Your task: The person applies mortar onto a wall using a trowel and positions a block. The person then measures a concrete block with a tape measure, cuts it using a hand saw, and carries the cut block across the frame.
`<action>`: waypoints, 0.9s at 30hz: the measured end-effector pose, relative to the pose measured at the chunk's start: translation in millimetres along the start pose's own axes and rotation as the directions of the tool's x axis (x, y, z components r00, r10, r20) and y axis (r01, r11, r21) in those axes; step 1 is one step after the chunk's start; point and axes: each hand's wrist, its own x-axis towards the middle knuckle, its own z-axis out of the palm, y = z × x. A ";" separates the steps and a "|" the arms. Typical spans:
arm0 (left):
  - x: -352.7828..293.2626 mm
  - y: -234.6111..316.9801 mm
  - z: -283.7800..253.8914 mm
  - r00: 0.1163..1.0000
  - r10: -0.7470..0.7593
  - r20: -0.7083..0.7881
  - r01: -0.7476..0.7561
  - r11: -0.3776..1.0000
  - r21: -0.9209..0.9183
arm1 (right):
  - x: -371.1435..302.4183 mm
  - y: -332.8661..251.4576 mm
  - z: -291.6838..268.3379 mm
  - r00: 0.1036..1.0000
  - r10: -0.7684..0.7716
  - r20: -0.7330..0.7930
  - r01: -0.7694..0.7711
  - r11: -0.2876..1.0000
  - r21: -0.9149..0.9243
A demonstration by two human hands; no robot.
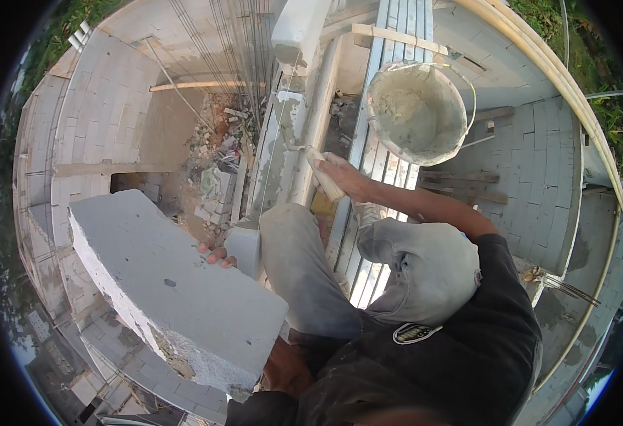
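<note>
A large pale grey lightweight concrete block point(177, 284) fills the lower left, tilted, its left side rough and whitish. My left hand point(218, 254) grips it from beneath; only the fingertips curl over its far edge, the rest being hidden. In my right hand point(341, 175) is a trowel point(323, 174), held by its thick wooden handle. Its bent metal neck reaches over the top of a narrow block wall point(272, 160) smeared with grey mortar. The trowel's blade is hard to tell from the mortar. Beyond it, another block point(302, 32) sits on the wall.
A mortar bucket point(418, 113) stands on metal planks point(389, 35) to the right. A thin string point(274, 135) runs along the wall. Rebar rods point(237, 42) rise at the far left above rubble point(219, 156). Block walls surround deep drops on both sides; bamboo poles point(538, 50) curve along the right.
</note>
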 end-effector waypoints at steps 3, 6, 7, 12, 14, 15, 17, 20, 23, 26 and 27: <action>-21.2 -6.1 -16.5 1.000 0.011 -0.019 -0.010 0.999 0.038 | 23.1 13.6 13.4 0.994 0.113 -0.009 -0.111 0.986 0.121; -24.6 -10.8 -19.4 0.999 0.025 0.044 -0.023 0.999 -0.043 | 41.2 37.0 21.6 0.992 0.122 -0.022 -0.119 0.987 0.109; -27.0 -11.7 -20.1 0.999 0.037 0.037 -0.036 0.998 -0.043 | 37.2 39.7 22.6 0.991 0.131 -0.012 -0.129 0.986 0.107; -29.7 -13.1 -25.8 0.996 0.088 0.016 -0.086 0.990 -0.114 | 19.2 46.4 25.8 0.988 0.153 0.030 -0.154 0.987 0.051; -31.3 -4.4 -34.5 0.998 0.026 0.055 -0.019 0.991 -0.131 | 15.2 44.2 22.4 0.976 0.199 0.088 -0.206 0.975 0.080; -30.1 -2.4 -36.2 0.995 -0.037 0.093 0.051 0.987 -0.154 | 12.0 40.6 20.0 0.958 0.250 0.140 -0.265 0.958 0.107; -21.1 0.9 -37.3 0.994 -0.068 0.081 0.081 0.982 -0.171 | 2.8 24.9 7.2 0.965 0.227 0.135 -0.229 0.973 -0.001; -23.7 -0.5 -28.7 0.994 -0.094 0.056 0.102 0.981 -0.167 | -9.6 -4.8 -1.1 0.987 0.072 0.143 -0.010 0.918 -0.396; -24.6 0.1 -17.7 0.997 -0.070 0.029 0.073 0.987 -0.141 | -10.1 -39.9 -15.5 0.985 -0.089 0.151 0.175 0.446 -0.878; -21.2 -3.8 -10.6 0.999 -0.054 -0.005 0.053 0.988 -0.147 | 4.3 -72.2 -18.9 0.963 -0.210 0.172 0.122 -0.231 -0.965; -22.2 -1.3 -8.5 0.997 -0.073 -0.011 0.071 0.986 -0.151 | 15.1 -81.2 -16.5 0.929 -0.288 0.234 0.057 -0.511 -0.857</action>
